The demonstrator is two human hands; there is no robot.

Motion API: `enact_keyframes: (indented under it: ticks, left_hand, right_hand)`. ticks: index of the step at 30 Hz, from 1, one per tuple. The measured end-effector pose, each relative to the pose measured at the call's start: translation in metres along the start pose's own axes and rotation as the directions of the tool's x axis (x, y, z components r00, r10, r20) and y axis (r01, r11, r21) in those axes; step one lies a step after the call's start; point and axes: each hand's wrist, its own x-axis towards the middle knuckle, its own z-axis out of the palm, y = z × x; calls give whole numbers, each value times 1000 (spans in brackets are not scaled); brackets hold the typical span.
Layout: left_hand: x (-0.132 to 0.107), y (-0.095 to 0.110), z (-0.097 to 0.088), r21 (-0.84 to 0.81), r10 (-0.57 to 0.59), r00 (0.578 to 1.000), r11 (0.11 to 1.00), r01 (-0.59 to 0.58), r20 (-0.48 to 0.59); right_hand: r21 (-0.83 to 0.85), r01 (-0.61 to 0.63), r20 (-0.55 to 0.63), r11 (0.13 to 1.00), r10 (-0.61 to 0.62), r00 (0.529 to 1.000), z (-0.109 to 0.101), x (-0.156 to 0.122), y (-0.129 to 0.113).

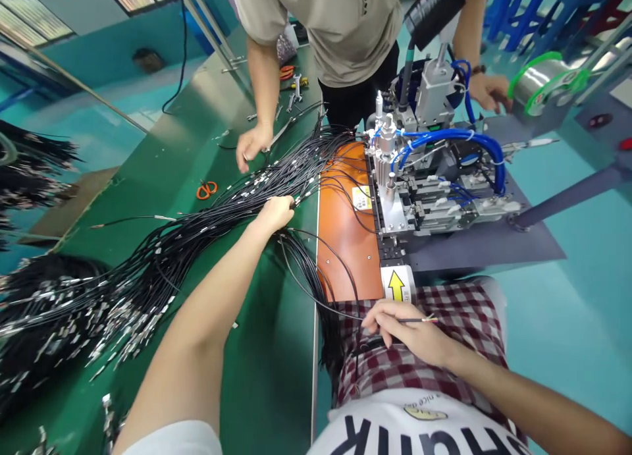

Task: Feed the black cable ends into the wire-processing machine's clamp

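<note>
My right hand (407, 330) is closed on a thin black cable, over my lap at the table's edge. Short coloured wires (430, 319) stick out of the cable's end past the fingers. My left hand (276, 214) is closed at the near side of a large bundle of black cables (197, 234) on the green table. From its fingertips a cable with a silvery end (302, 198) points toward the orange plate (343, 244). Below that hand, more black cables (309, 277) hang over the table edge.
A machine (409, 172) with blue air tubes stands on the right, beside a green-rimmed solder wire spool (538, 86). Across the table is a co-worker, one hand (254, 145) near the cables. Orange-handled scissors (206, 190) and spanners (296, 89) lie on the green table (266, 349).
</note>
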Motion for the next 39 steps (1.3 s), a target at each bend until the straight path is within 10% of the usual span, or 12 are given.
enact_keyframes:
  ticks: [4, 8, 12, 16, 22, 28, 32, 39]
  left_hand:
    - [-49, 35, -12, 72, 215, 965, 976, -206, -153]
    - [-109, 89, 5, 62, 794, 607, 606, -793, 4]
    - [-130, 113, 29, 48, 889, 444, 442, -896, 107]
    - [-124, 98, 20, -83, 842, 539, 537, -839, -1]
    - [-130, 71, 5, -274, 648, 755, 711, -648, -104]
    - [-133, 67, 28, -282, 619, 771, 721, -633, -148]
    - [-130, 72, 40, -245, 610, 775, 735, -632, -166]
    - [-121, 72, 57, -168, 634, 754, 736, -656, -169]
  right_hand:
    - [72, -63, -49, 995, 66, 997, -2, 0, 3]
    - [-84, 27, -65, 996, -32, 997, -11, -7, 5]
    - [-503, 431, 321, 749, -301, 898, -12, -11, 25]
    - [-683, 584, 555, 440, -208, 806, 7, -4, 64]
    - [-606, 453, 428, 654, -211, 879, -10, -38, 47]
    - [-407, 109, -16, 907, -126, 992, -82, -64, 13]
    - [-297, -108, -437, 949, -35, 899, -101, -53, 31]
    - [-324, -74, -175, 943, 18, 984, -57, -57, 44]
